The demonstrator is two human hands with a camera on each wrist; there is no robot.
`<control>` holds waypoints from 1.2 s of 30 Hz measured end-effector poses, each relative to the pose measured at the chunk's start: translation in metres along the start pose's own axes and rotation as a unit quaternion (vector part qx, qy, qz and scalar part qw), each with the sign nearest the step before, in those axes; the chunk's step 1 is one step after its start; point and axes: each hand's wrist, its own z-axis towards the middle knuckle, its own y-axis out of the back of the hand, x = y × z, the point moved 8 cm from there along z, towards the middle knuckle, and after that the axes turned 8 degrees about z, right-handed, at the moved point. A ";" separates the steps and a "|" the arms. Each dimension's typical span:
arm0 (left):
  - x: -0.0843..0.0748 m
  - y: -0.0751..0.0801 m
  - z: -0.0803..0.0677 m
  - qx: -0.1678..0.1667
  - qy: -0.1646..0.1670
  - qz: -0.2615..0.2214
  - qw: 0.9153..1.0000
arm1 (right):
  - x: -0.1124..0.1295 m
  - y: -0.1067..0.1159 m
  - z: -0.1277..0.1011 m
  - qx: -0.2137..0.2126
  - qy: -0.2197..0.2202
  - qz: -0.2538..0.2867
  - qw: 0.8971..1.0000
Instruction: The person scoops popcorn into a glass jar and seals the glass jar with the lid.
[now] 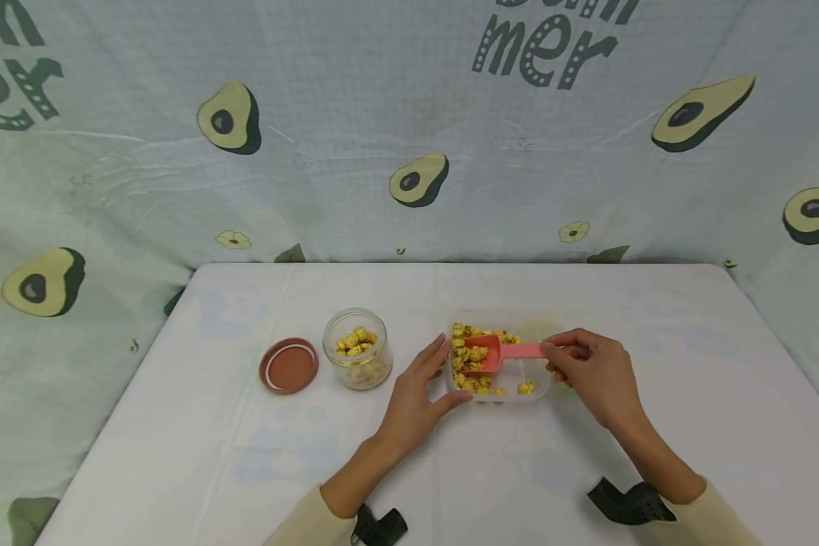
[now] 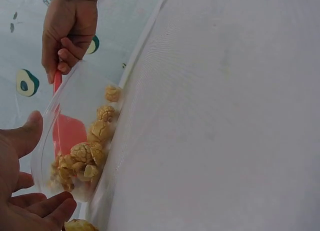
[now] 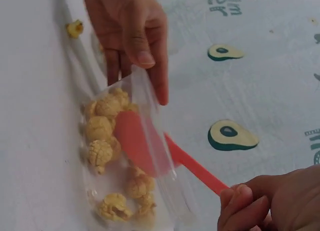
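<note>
Now the right hand (image 1: 590, 369) pinches the pink scoop (image 1: 498, 352) by its handle (long axis running leftward into the popcorn (image 1: 469, 356)), while the left hand (image 1: 416, 394), fingers straight, steadies the clear container (image 1: 528, 327) on the bench (image 1: 655, 318).

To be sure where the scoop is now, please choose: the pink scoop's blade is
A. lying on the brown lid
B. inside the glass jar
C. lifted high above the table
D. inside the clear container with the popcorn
D: the pink scoop, held by the right hand, sits among popcorn in the clear container.
</note>
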 end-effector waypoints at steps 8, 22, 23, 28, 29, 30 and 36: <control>0.000 0.000 0.000 -0.003 -0.004 -0.006 1.000 | -0.001 0.008 0.000 0.035 0.004 -0.049 0.998; 0.004 -0.002 0.000 0.003 0.006 -0.005 1.000 | 0.031 0.031 0.012 0.016 0.143 -0.150 0.978; 0.004 -0.002 0.000 0.003 0.005 -0.004 1.000 | 0.032 0.032 0.013 0.019 0.147 -0.155 0.977; 0.003 -0.001 0.000 0.002 0.004 -0.004 1.000 | 0.029 0.026 0.014 0.045 0.143 -0.166 0.975; 0.003 -0.002 0.000 0.001 0.004 -0.004 1.000 | 0.028 0.023 0.013 0.051 0.137 -0.164 0.976; 0.003 -0.002 0.000 0.001 0.004 -0.003 1.000 | 0.025 0.021 0.012 0.056 0.131 -0.161 0.977; 0.003 -0.002 0.000 0.002 0.005 -0.002 1.000 | 0.007 0.005 0.008 0.085 0.080 -0.125 0.985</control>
